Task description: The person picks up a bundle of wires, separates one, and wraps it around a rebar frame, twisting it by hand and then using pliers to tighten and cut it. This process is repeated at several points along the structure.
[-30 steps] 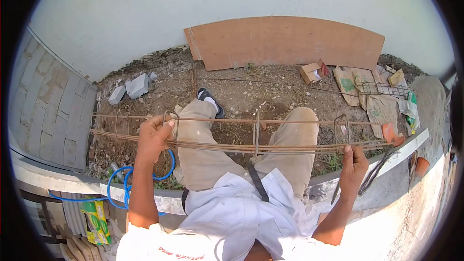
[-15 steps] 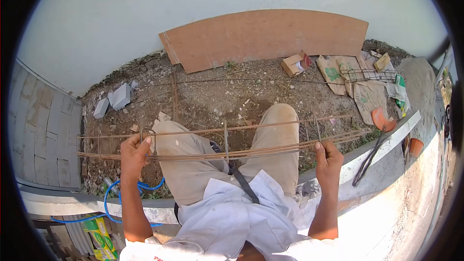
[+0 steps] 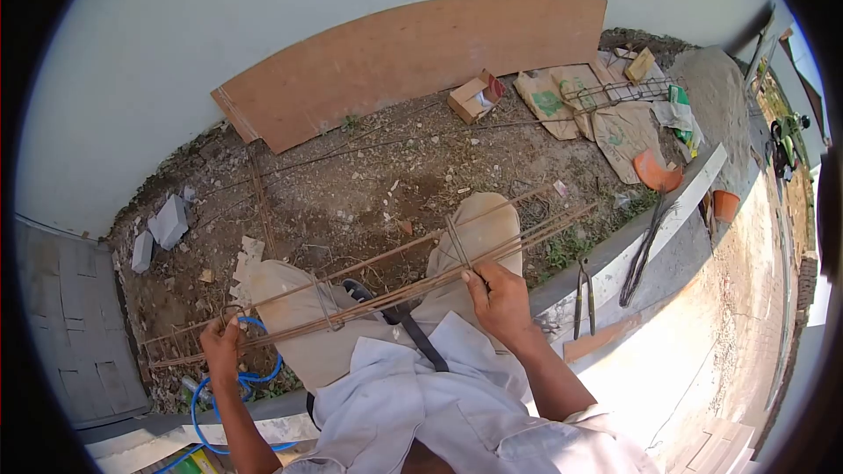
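Observation:
Across my lap lies a slim rebar cage [image 3: 404,305] of long rusty rods with bent wire stirrups, tilted up toward the right. My left hand [image 3: 221,349] is closed around the rods near the cage's left end, by a stirrup. My right hand [image 3: 499,300] pinches the cage at the foot of another stirrup [image 3: 457,241], thumb and fingers pressed together. One more stirrup [image 3: 325,303] hangs on the rods between my hands. To the right of my right hand, a pair of pincers [image 3: 584,303] rests against the ledge.
A bundle of tie wire [image 3: 644,254] and an orange curved piece [image 3: 657,171] are on the right ledge [image 3: 694,189]. A plywood sheet [image 3: 421,57] leans on the wall. Ahead are an open carton [image 3: 474,99], paper sacks [image 3: 625,136] and grey blocks [image 3: 169,221]. A blue hose [image 3: 200,417] coils at left.
The view has turned, and the cage now slants, its left end lower. My right hand has come inward to the left, still gripping near a stirrup. The pincers have come into sight.

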Tool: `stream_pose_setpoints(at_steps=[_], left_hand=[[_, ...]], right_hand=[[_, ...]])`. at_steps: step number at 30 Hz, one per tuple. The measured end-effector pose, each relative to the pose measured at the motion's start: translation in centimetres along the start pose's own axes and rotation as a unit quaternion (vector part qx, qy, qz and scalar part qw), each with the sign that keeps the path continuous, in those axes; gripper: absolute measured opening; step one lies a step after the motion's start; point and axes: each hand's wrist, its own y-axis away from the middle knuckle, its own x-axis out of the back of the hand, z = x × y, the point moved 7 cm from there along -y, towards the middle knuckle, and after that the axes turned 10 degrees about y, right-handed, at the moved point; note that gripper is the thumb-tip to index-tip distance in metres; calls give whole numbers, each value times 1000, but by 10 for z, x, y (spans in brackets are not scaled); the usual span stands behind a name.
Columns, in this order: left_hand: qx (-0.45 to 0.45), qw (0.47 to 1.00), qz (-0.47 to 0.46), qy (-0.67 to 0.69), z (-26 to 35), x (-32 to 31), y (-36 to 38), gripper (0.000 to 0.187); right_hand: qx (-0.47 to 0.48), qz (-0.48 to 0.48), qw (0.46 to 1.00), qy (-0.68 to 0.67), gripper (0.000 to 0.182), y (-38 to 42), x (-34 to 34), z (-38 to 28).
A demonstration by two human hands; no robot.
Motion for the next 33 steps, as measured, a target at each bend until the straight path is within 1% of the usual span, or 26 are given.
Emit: stream_pose_setpoints(at_steps=[4, 7, 10, 13, 16, 17, 20, 21, 22, 23, 24, 26, 28, 29, 30, 31, 32, 33], left_hand=[[17, 1000, -1, -6, -8, 1, -4, 20], [19, 1000, 13, -18, -10, 7, -8, 22], [28, 999, 33, -33, 5, 18, -1, 23], [20, 998, 25, -53, 16, 21, 0, 24], [-3, 999, 4, -51, -8, 21, -8, 30], [9, 999, 18, -46, -17, 22, -9, 25], [59, 995, 15, -77, 1, 12, -4, 27], [-11, 988, 48, -146, 4, 16, -7, 27], [-83, 970, 80, -213, 7, 16, -12, 28], [-156, 942, 110, -277, 13, 15, -14, 29], [-214, 927, 128, -280, 31, 6, -7, 29], [-329, 886, 164, -282, 91, -38, 22, 32], [-301, 940, -3, -158, 124, -107, 44, 32], [-266, 952, -100, -114, 124, -146, 52, 35], [-229, 951, -195, -68, 121, -183, 61, 38], [-287, 914, -223, -179, 128, -218, 75, 40], [-342, 860, -248, -287, 133, -245, 88, 43], [-331, 855, -235, -323, 135, -255, 90, 44]], right_hand=[[-12, -92, 994, 61, 17, -3, -17, 11], [25, -70, 995, 62, 17, -4, -20, 11], [28, -61, 997, 49, 18, -1, -19, 6], [17, -41, 998, 40, 18, 0, -13, 2], [15, -70, 995, 68, 18, 3, -26, 13], [12, -72, 995, 69, 18, 2, -26, 13], [1, -84, 994, 71, 20, 8, -27, 12], [1, -82, 994, 68, 21, 8, -27, 12], [1, -79, 995, 64, 21, 8, -28, 12], [2, -78, 995, 63, 21, 9, -27, 11], [2, -76, 995, 61, 21, 10, -27, 11], [0, -70, 996, 57, 21, 10, -28, 10], [-3, -64, 996, 56, 20, 10, -29, 11], [-4, -66, 996, 60, 20, 10, -30, 11], [-5, -68, 996, 63, 20, 10, -31, 11], [-6, -69, 995, 66, 20, 11, -32, 11], [-6, -72, 995, 68, 20, 11, -32, 11], [-7, -73, 995, 71, 20, 12, -32, 11]])
